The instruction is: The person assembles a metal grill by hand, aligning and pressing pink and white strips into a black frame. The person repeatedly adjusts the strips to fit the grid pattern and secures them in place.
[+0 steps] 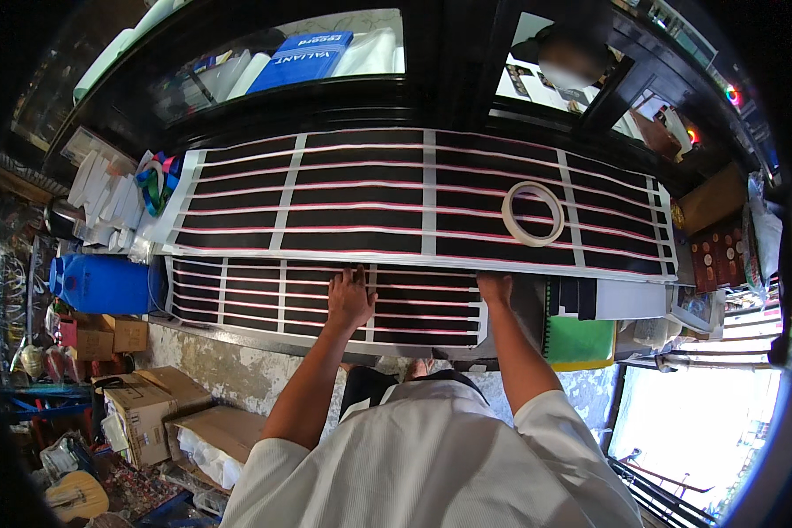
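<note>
A long sheet with black panels and white and pink lines (352, 239) lies on the counter, and more such sheets seem stacked beneath it. Nearer to me is a second striped sheet (238, 312), its far edge running along the stack's front edge. My left hand (350, 301) rests on this nearer sheet with its fingers spread, the tips close to the stack's edge. At the sheet's right end is my right hand (495, 287); its fingers are hidden at the stack's edge, so any grip cannot be made out. A roll of tape (508, 220) lies on the upper sheet.
Left of the sheets are a blue jug (106, 283), white boxes (106, 198) and coiled ribbons (155, 192). Cardboard boxes (141, 418) stand low on the left. A green folder (581, 340) lies right of my right arm. Behind the dark frame are a blue book (304, 60) and a person (572, 57).
</note>
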The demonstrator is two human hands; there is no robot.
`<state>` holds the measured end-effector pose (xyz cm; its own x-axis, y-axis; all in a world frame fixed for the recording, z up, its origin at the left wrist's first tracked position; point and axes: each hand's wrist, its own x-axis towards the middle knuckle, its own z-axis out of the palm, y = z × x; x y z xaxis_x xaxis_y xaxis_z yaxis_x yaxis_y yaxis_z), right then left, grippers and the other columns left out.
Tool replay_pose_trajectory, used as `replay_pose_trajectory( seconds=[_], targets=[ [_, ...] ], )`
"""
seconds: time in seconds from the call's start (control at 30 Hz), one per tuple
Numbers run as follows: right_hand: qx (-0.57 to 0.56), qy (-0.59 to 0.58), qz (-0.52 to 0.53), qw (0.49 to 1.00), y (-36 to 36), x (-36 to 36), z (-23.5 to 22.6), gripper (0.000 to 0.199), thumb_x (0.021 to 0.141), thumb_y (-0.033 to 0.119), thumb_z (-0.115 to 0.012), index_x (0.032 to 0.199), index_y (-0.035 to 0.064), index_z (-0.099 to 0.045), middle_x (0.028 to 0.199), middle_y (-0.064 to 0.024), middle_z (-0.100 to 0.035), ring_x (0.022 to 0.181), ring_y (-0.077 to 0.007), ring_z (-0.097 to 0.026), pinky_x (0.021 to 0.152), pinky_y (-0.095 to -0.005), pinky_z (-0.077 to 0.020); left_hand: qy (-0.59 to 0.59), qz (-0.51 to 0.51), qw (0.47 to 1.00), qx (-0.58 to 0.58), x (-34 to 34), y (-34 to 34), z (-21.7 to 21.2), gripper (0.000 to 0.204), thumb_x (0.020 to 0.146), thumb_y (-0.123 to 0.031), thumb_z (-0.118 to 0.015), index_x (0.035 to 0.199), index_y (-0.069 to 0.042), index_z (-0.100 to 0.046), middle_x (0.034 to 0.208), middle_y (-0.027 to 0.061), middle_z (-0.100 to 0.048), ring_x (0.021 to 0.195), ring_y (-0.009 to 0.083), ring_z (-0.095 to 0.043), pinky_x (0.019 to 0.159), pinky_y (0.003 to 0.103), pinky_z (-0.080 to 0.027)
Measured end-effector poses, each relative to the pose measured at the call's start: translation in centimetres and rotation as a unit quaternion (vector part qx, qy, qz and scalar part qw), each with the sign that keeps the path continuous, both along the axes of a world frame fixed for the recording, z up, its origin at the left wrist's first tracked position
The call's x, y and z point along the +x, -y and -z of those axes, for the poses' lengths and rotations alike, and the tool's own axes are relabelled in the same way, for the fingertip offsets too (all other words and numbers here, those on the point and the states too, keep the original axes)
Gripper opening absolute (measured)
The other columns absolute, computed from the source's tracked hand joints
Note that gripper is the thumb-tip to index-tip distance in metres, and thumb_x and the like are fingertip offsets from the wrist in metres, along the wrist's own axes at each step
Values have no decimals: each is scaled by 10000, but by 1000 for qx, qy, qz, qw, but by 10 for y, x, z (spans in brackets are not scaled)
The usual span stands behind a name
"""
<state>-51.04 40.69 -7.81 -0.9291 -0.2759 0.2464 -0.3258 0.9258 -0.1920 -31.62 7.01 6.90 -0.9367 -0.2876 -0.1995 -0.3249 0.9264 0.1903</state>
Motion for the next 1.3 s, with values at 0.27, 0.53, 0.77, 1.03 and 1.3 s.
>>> replay_pose_trajectory(
  seconds=[0.27,0.53,0.77,1.03,1.3],
  targets=[
    [-260,135,70,954,-36,44,-72,138,938,192,-798,1020,84,-769,925,-161,-777,853,-361,-766,790,-475,-606,-168,10,984,59,54,0,0,720,1034,-263,-744,1654,-30,-461,1642,292,-479,1524,468,-471,1255,632,-379],
    [-351,167,75,918,-91,172,-138,193,940,72,-840,1075,39,-706,860,-87,-703,739,-202,-656,715,-374,-552,-159,-132,975,82,193,-49,11,783,1011,-196,-769,1701,-90,-414,1758,313,-313,1624,527,-318,1293,687,-297],
    [-360,23,-35,932,-44,150,-329,261,1005,83,-789,1256,36,-736,848,-79,-671,699,-172,-605,653,-343,-509,-165,-157,965,129,216,-53,25,720,974,-178,-804,1618,-57,-505,1712,358,-361,1566,569,-370,1276,652,-337],
    [-202,0,-83,976,0,58,-425,337,999,97,-740,1333,106,-704,1074,-185,-736,941,-442,-741,820,-539,-596,-166,-127,976,53,201,-40,22,632,964,-241,-831,1505,-27,-585,1651,365,-447,1521,587,-413,1239,707,-338],
    [-287,-12,-110,951,-32,147,-413,165,998,55,-768,1151,24,-718,956,-148,-686,764,-259,-703,653,-370,-556,-220,-104,941,236,195,-58,-54,476,1039,-163,-767,1454,28,-633,1485,271,-632,1380,444,-618,1132,509,-521]
  ],
)
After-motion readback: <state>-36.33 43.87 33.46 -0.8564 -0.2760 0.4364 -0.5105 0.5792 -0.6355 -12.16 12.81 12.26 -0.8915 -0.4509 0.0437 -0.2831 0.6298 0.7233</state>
